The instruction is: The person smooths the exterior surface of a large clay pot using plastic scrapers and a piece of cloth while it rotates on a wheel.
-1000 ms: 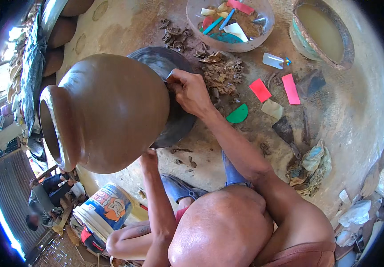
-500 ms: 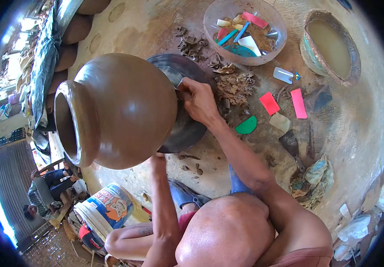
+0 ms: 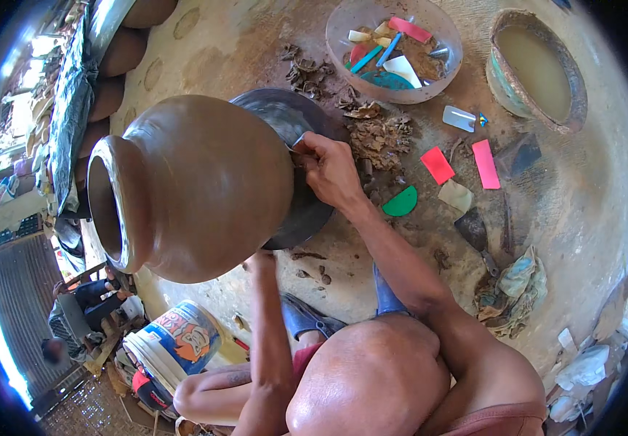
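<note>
A large brown clay pot (image 3: 212,182) with a thick rolled rim stands on a dark round potter's wheel (image 3: 303,225), its wide mouth towards the left of the view. My right hand (image 3: 333,173) is closed in a pinch at the pot's lower right side, above the wheel. A small thin tool (image 3: 299,140) shows at its fingertips; its exact kind is hard to make out. My left hand (image 3: 262,263) is by the pot's near lower side. Its fingers are mostly hidden behind the pot, and the wrist is blurred.
Clay scraps (image 3: 383,142) lie right of the wheel. Beyond them are a clear basin (image 3: 448,83) of scrapers and a tub (image 3: 499,87) of murky water. Coloured plastic pieces, a putty knife (image 3: 474,231) and a rag (image 3: 521,280) lie right. A bucket (image 3: 158,345) and a seated person are left.
My right hand has shifted slightly right and towards me, still at the pot's lower side. The pot's outline sits slightly nearer me, and my left wrist is now more blurred.
</note>
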`<state>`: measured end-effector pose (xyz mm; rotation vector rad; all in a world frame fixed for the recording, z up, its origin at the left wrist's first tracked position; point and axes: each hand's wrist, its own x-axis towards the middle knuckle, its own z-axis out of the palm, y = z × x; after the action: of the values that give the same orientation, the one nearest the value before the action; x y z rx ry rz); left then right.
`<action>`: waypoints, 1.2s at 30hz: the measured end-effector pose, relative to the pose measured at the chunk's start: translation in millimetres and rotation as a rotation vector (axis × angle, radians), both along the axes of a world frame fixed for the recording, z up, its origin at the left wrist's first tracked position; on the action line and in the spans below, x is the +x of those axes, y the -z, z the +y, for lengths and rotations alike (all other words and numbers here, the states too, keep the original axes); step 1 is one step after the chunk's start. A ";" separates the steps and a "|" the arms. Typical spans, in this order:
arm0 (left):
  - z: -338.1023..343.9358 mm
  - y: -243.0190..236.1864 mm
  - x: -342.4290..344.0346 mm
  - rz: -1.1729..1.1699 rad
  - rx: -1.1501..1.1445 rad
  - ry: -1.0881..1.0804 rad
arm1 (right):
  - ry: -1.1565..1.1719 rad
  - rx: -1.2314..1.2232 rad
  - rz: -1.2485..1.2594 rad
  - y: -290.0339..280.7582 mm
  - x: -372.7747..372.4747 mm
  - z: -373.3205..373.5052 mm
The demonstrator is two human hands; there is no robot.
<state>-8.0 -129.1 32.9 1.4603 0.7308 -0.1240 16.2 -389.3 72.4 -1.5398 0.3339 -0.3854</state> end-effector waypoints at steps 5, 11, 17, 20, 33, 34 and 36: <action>-73.0 -5.7 -81.4 0.366 -0.370 0.084 | 0.052 -0.037 0.014 -3.1 -8.1 -14.0; 7.1 -16.2 2.1 0.077 -0.261 -0.028 | 0.072 -0.069 -0.050 -11.5 -2.2 -8.7; -73.5 -1.8 -65.0 0.151 -0.353 -0.091 | 0.074 -0.022 -0.078 -9.7 -3.0 3.6; -91.9 -20.3 -91.1 0.549 -0.299 0.308 | 0.059 -0.037 -0.046 -3.1 -16.7 -2.4; -87.6 -7.5 -94.0 0.446 -0.343 0.169 | 0.129 -0.135 -0.111 -26.8 -31.0 -11.0; -94.9 -16.6 -95.5 0.523 -0.299 0.311 | 0.128 -0.144 -0.122 -27.7 -31.1 -13.7; -87.2 -23.1 -59.7 0.351 -0.309 0.074 | 0.138 -0.180 -0.140 -31.2 -33.2 -23.4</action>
<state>-67.7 -216.3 55.9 1.1803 0.8964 -0.5373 -17.0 -412.7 103.6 -1.6596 0.3037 -0.6428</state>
